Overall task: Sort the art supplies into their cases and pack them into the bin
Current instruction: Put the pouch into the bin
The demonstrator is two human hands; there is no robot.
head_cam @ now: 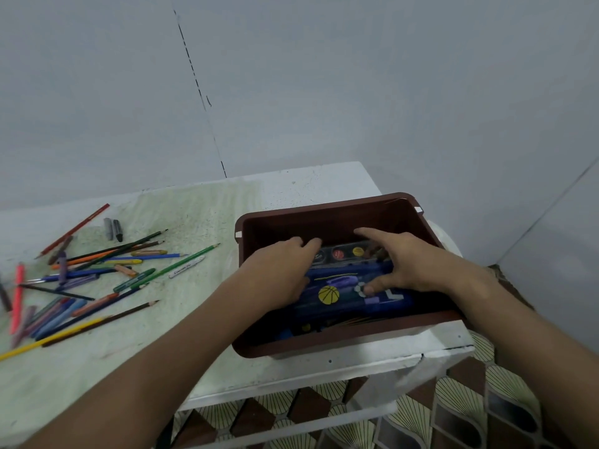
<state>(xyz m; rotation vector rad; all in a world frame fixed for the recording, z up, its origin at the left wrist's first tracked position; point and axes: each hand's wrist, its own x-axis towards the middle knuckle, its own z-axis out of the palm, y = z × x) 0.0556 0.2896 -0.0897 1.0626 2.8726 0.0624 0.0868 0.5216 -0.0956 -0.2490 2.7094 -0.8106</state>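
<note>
head | both hands in bin (324, 343) on counter (324, 183) | left hand (278, 270) fingers curled round left end of blue case (350, 296) | right hand (411, 264) fingers spread, thumb pressing case, holding its right end | paint set (348, 252) behind case, touching | loose pencils (107, 267) on counter left of bin

Pencil case (350, 296) in bin (324, 215); loose pencils (97, 270) left on table (308, 183).
</note>
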